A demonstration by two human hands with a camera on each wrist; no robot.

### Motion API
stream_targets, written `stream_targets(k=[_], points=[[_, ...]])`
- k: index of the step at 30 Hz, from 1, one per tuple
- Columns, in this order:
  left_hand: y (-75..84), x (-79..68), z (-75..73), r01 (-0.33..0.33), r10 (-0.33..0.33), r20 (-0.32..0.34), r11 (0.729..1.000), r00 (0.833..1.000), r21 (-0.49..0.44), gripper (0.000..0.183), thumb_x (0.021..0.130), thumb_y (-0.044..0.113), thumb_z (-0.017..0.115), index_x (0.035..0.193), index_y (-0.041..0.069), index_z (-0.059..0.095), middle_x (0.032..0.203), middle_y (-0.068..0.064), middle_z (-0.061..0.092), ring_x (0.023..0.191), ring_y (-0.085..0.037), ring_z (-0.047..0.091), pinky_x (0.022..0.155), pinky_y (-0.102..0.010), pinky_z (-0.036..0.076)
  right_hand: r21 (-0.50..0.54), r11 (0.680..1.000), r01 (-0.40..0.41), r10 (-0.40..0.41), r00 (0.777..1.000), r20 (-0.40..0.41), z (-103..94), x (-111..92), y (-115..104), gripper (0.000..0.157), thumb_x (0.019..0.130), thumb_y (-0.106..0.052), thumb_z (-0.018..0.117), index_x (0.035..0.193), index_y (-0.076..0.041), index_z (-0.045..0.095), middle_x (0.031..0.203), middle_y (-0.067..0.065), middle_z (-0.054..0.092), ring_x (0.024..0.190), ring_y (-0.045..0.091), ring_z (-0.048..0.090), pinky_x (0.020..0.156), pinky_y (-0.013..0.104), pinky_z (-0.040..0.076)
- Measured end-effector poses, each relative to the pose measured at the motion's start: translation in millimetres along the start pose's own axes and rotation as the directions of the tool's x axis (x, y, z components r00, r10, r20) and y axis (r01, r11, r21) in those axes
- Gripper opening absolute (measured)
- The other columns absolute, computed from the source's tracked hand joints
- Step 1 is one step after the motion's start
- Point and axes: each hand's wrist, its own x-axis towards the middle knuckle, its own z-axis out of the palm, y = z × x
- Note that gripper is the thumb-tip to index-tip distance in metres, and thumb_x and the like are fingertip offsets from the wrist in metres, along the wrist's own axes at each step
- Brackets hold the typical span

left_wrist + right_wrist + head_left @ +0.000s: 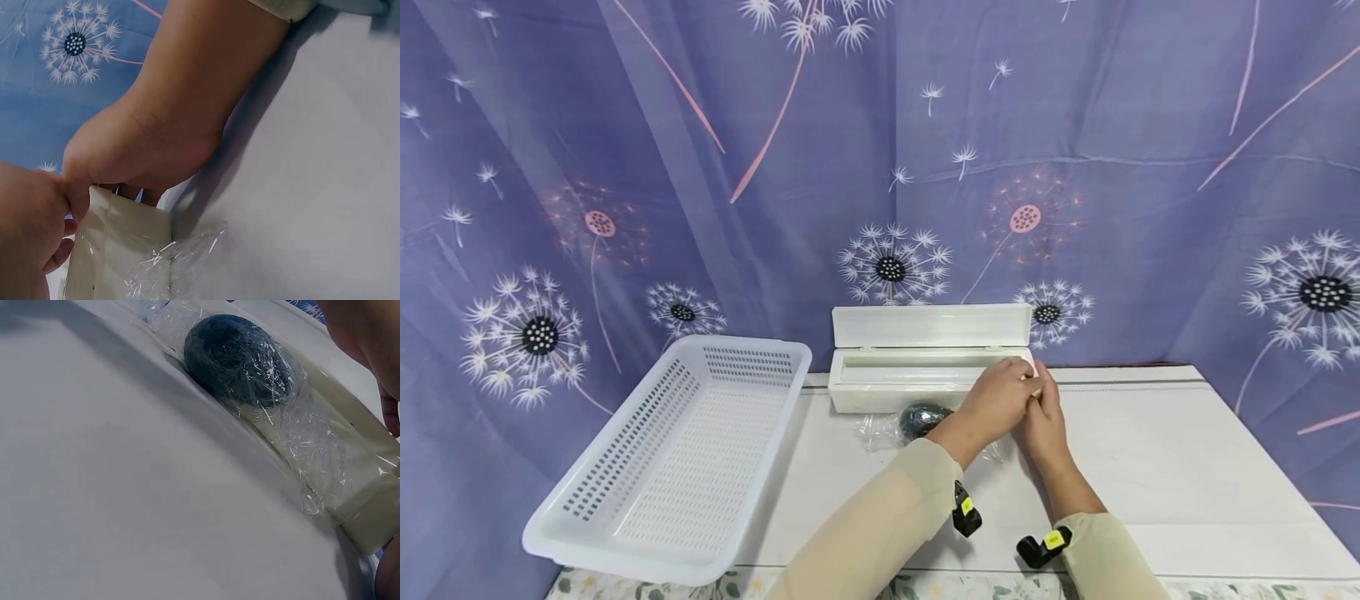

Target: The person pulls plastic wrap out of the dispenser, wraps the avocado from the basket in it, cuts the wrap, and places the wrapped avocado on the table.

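A long white cling film dispenser [868, 398] stands with its lid [928, 325] raised and a pale roll [913, 375] inside. My left hand [1000, 396] reaches over its right end, fingers bent down at the corner; whether they pinch anything is hidden. Against that same end, my right hand [1043, 421] grips the dispenser, with fingertips [150, 197] showing past its edge in the left wrist view. The two hands touch. In front of the dispenser lies a dark green, rounded item [240, 359] wrapped in clear film [306, 440], its kind unclear under the wrap.
A white perforated plastic basket [797, 400] stands left of the dispenser. A white cover [1187, 467] lies on the table, with floral cloth [1232, 590] along the front edge. Behind hangs a purple-blue dandelion-print curtain [970, 108], close to the raised lid.
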Motion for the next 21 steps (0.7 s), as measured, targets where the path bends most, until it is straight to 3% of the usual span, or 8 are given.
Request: stream_targets(k=[12, 21], points=[[-3.2, -0.4, -3.8, 0.001, -0.003, 0.062, 1.000, 0.998, 0.020, 0.035, 0.095, 0.030, 0.068, 0.129, 0.031, 0.069, 0.125, 0.011, 0.066, 0.114, -0.007, 0.059, 0.103, -0.019, 0.046, -0.015, 0.999, -0.035, 0.035, 0.999, 0.013, 0.3, -2.6, -2.0, 0.062, 0.105, -0.014, 0.036, 0.163, -0.020, 0.017, 0.170, 0.013, 0.014, 0.157, 0.034, 0.012, 0.126, 0.057, 0.013], [-3.7, -0.7, -7.2, 0.019, -0.018, 0.075, 1.000, 0.997, -0.014, 0.029, 0.094, 0.026, 0.069, 0.123, 0.029, 0.073, 0.121, 0.011, 0.066, 0.106, -0.008, 0.060, 0.097, -0.017, 0.048, -0.016, 0.999, -0.035, 0.035, 0.999, 0.013, -0.3, -2.2, -3.4, 0.062, 0.104, -0.012, 0.036, 0.163, -0.017, 0.019, 0.168, 0.017, 0.016, 0.156, 0.036, 0.016, 0.125, 0.057, 0.016]])
